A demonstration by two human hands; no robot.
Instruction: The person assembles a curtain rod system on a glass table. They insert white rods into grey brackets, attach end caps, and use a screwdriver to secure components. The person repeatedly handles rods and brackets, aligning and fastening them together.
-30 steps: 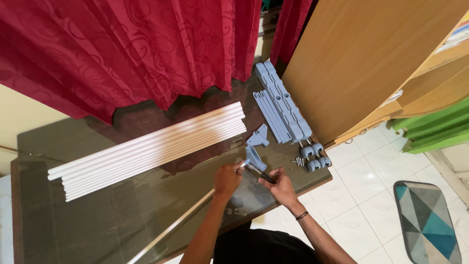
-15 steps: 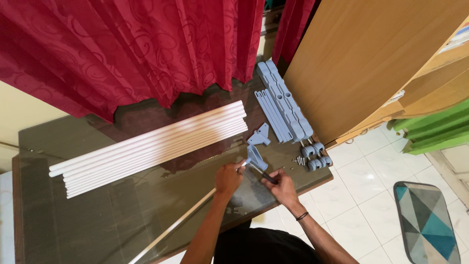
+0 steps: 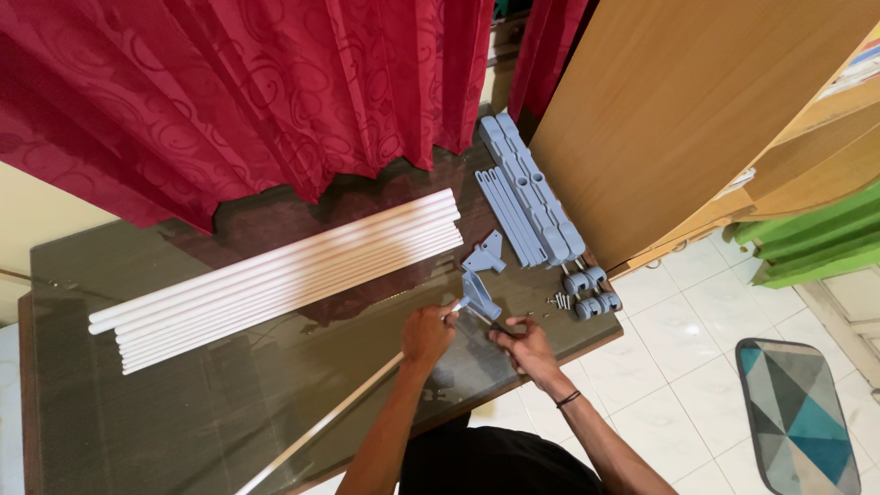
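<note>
My left hand [image 3: 427, 334] grips the end of a long white tube [image 3: 321, 423] where a grey plastic bracket [image 3: 478, 296] sits on it. My right hand [image 3: 525, 348] holds a thin dark tool [image 3: 484, 318] whose tip points at that bracket. Both hands are over the near right part of a glass-topped table [image 3: 137, 431]. A second grey bracket [image 3: 486, 255] lies just beyond them.
Several white tubes [image 3: 275, 280] lie side by side across the table. Grey plastic bars [image 3: 527, 197], small grey wheels [image 3: 591, 291] and loose screws [image 3: 561, 300] lie at the right end. A red curtain [image 3: 257, 92] hangs behind, a wooden board [image 3: 678, 119] leans right, a patterned mat [image 3: 793, 412] covers the tiled floor.
None apart from a slight shift of the view; both hands stay at the bracket on the tube's end.
</note>
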